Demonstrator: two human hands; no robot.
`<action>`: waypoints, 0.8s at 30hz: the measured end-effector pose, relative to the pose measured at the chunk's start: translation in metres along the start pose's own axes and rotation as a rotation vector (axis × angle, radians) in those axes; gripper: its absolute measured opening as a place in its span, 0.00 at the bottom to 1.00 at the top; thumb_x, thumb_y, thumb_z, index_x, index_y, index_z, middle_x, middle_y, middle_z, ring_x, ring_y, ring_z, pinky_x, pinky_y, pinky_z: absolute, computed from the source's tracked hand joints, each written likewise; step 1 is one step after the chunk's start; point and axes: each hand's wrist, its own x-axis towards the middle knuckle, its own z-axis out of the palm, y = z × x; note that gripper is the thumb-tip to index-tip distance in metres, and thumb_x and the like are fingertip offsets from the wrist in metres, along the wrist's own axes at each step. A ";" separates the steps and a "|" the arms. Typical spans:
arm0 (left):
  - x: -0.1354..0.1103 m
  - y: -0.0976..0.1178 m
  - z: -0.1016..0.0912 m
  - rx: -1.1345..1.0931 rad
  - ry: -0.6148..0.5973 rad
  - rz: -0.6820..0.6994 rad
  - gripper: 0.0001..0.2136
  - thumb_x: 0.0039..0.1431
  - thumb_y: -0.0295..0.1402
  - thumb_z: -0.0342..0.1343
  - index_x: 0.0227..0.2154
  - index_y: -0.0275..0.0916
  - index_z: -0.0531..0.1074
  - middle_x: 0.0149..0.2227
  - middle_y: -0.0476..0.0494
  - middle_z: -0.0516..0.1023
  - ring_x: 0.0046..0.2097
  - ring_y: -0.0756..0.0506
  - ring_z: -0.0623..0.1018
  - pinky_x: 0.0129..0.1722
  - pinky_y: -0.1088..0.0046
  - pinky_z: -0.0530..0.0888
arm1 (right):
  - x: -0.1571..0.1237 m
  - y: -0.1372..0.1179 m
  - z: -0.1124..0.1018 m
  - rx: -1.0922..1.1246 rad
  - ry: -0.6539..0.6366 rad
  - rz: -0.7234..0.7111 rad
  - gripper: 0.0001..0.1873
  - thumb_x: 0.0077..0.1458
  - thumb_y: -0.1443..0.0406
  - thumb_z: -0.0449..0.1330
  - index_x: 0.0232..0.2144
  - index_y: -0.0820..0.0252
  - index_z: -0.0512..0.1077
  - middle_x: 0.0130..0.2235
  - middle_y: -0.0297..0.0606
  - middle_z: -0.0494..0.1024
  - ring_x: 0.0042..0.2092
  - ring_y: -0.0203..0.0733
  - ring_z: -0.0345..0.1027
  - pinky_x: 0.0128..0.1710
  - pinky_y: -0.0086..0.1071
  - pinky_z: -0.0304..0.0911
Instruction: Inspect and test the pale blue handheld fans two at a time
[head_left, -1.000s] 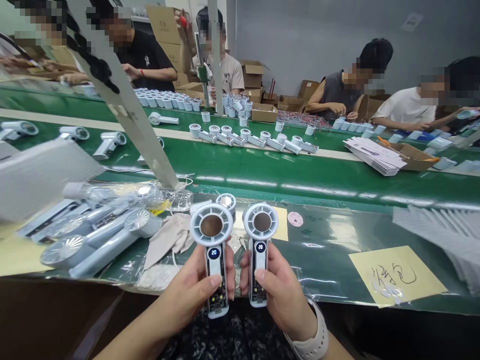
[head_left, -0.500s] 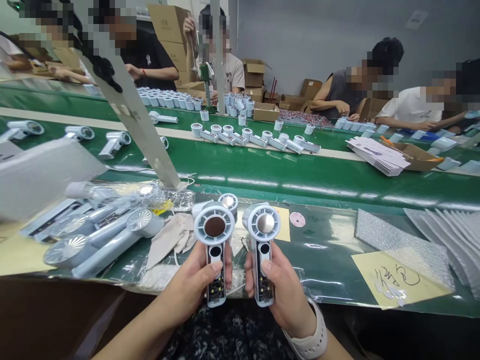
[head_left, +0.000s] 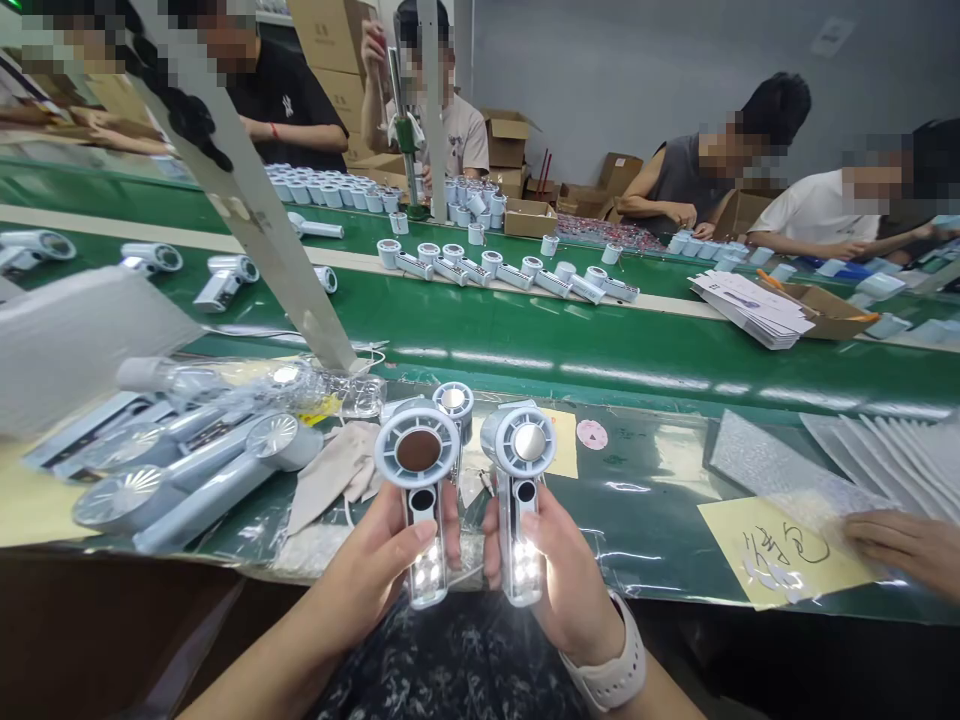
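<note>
At seven o'clock, the left hand (head_left: 379, 548) clasps a pale-blue, round-headed plastic fan (head_left: 417, 450); at five, the right hand (head_left: 566, 560) clasps a matching fan (head_left: 529, 440), both glowing white low down.

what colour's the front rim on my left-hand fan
The fan rim looks pale blue, in the head view.

piled fans (head_left: 202, 492) left, bare tabletop (head_left: 649, 540) right

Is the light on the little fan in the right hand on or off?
On: bright white spots glow low on the fan in the right hand; the small round display above is dark.
</note>
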 end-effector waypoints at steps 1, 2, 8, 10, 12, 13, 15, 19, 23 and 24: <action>0.000 -0.001 -0.001 0.009 -0.018 0.004 0.17 0.53 0.41 0.63 0.44 0.44 0.71 0.37 0.45 0.74 0.33 0.43 0.75 0.35 0.65 0.75 | 0.000 0.000 0.000 -0.007 0.008 -0.010 0.15 0.55 0.52 0.62 0.34 0.57 0.71 0.26 0.32 0.74 0.23 0.35 0.63 0.24 0.29 0.60; 0.000 -0.003 -0.003 0.016 -0.043 0.007 0.15 0.55 0.41 0.61 0.45 0.44 0.71 0.36 0.45 0.75 0.33 0.43 0.75 0.36 0.64 0.75 | 0.000 0.000 0.000 -0.014 0.019 -0.018 0.15 0.55 0.52 0.63 0.34 0.57 0.71 0.26 0.32 0.74 0.23 0.35 0.63 0.23 0.29 0.60; 0.002 -0.003 0.000 0.136 0.054 -0.006 0.19 0.50 0.40 0.67 0.41 0.42 0.67 0.33 0.45 0.78 0.31 0.40 0.79 0.32 0.65 0.75 | 0.003 0.003 -0.005 0.132 0.024 0.049 0.20 0.55 0.46 0.60 0.35 0.57 0.71 0.27 0.33 0.74 0.17 0.32 0.59 0.16 0.27 0.54; 0.002 -0.001 0.003 0.083 0.055 -0.036 0.21 0.52 0.44 0.65 0.43 0.42 0.65 0.32 0.46 0.79 0.27 0.42 0.79 0.27 0.68 0.74 | 0.003 0.001 -0.006 0.193 -0.026 0.106 0.28 0.55 0.41 0.56 0.31 0.60 0.75 0.25 0.36 0.74 0.18 0.33 0.61 0.18 0.29 0.56; 0.001 0.000 0.005 -0.011 0.022 -0.079 0.19 0.57 0.47 0.59 0.45 0.42 0.64 0.31 0.46 0.80 0.24 0.44 0.77 0.23 0.70 0.72 | 0.002 -0.002 -0.004 0.218 0.002 0.121 0.30 0.54 0.40 0.58 0.31 0.63 0.78 0.29 0.41 0.78 0.26 0.38 0.69 0.26 0.31 0.65; 0.000 -0.001 0.005 -0.052 0.006 -0.098 0.19 0.58 0.48 0.57 0.46 0.42 0.64 0.32 0.46 0.80 0.24 0.44 0.77 0.22 0.70 0.72 | 0.002 -0.004 -0.003 0.231 0.037 0.116 0.29 0.53 0.42 0.61 0.34 0.62 0.80 0.33 0.43 0.80 0.31 0.41 0.72 0.31 0.33 0.68; -0.003 -0.002 0.003 -0.102 -0.034 -0.108 0.21 0.58 0.48 0.57 0.49 0.43 0.62 0.36 0.44 0.81 0.29 0.42 0.80 0.27 0.67 0.75 | -0.001 -0.007 0.002 0.251 0.085 0.111 0.26 0.51 0.45 0.65 0.38 0.60 0.80 0.39 0.44 0.82 0.37 0.46 0.74 0.38 0.37 0.70; -0.008 -0.003 -0.003 -0.123 -0.110 -0.101 0.24 0.59 0.46 0.56 0.56 0.48 0.60 0.42 0.43 0.81 0.38 0.36 0.82 0.38 0.58 0.78 | -0.007 -0.014 0.011 0.234 0.086 0.081 0.24 0.53 0.47 0.65 0.42 0.59 0.81 0.41 0.43 0.83 0.38 0.48 0.75 0.39 0.39 0.72; -0.008 -0.001 -0.003 -0.165 -0.111 -0.070 0.22 0.57 0.43 0.61 0.54 0.50 0.65 0.41 0.44 0.81 0.40 0.36 0.82 0.40 0.58 0.77 | -0.007 -0.017 0.012 0.230 0.101 0.043 0.20 0.54 0.51 0.65 0.40 0.60 0.81 0.39 0.43 0.84 0.37 0.47 0.75 0.39 0.38 0.72; -0.007 0.000 -0.003 -0.187 -0.112 -0.069 0.22 0.55 0.42 0.63 0.52 0.48 0.68 0.40 0.44 0.81 0.40 0.36 0.81 0.41 0.59 0.77 | -0.006 -0.017 0.012 0.239 0.103 0.044 0.19 0.54 0.52 0.65 0.39 0.60 0.81 0.37 0.42 0.83 0.36 0.47 0.74 0.38 0.38 0.72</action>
